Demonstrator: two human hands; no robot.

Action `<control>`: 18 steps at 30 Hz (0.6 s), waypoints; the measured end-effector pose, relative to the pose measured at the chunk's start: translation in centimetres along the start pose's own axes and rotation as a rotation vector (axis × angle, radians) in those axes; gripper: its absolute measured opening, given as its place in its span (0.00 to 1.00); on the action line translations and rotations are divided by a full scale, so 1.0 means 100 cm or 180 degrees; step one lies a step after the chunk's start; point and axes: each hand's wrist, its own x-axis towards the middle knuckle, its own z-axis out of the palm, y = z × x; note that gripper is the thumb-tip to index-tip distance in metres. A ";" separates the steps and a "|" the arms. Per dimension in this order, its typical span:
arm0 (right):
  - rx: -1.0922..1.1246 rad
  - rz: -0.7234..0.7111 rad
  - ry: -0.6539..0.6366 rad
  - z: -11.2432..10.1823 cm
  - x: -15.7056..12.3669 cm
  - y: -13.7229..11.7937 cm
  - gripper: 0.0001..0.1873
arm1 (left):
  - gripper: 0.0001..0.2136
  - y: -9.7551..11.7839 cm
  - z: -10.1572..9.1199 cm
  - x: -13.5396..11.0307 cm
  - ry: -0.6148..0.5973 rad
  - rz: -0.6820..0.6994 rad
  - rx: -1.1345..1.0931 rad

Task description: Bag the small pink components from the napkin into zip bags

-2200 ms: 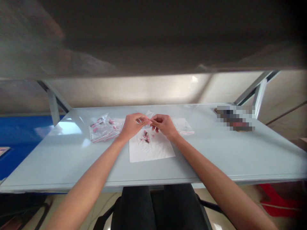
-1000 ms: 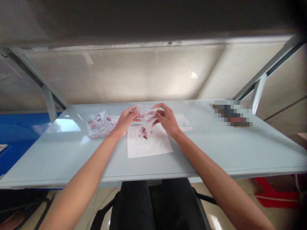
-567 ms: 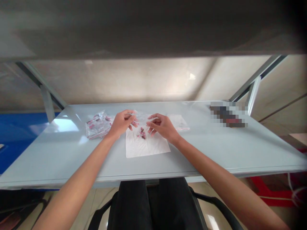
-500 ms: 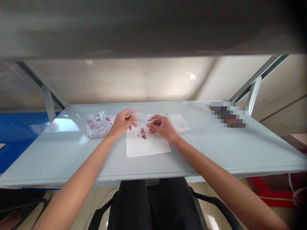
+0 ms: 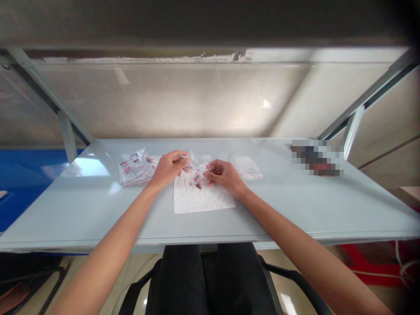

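Pinched between thumb and fingers, my left hand (image 5: 169, 168) appears to have the small clear zip bag (image 5: 197, 165) by its upper edge. My right hand (image 5: 226, 173) is curled against the bag's other side, but from here I cannot tell whether it actually grips. The bag hangs just above the far edge of the white paper sheet (image 5: 205, 201), with small pink-and-dark parts (image 5: 197, 182) lying on the sheet right below it. A stack of filled zip bags (image 5: 136, 169) lies beyond the sheet's far left corner, and a flat zip bag (image 5: 246, 166) beyond its far right corner, both on the pale table (image 5: 295, 214). I'd judge the film light, soft and slippery, so the stiffer zip strip looks like the surest hold.
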 end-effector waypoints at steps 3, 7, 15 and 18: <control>0.0041 0.0023 -0.0128 -0.002 0.001 0.000 0.21 | 0.20 0.002 -0.001 -0.001 -0.0007 0.0020 0.0001; 0.0099 0.0023 -0.0216 -0.004 0.002 0.003 0.20 | 0.19 0.007 0.000 -0.001 0.0004 -0.0023 0.0058; 0.0121 -0.0018 -0.0262 -0.007 0.001 0.005 0.19 | 0.26 0.005 -0.003 0.000 -0.0265 -0.0065 -0.0549; 0.0088 -0.0031 -0.0265 -0.007 0.001 0.005 0.19 | 0.26 0.002 -0.004 -0.001 -0.0239 -0.0072 -0.0426</control>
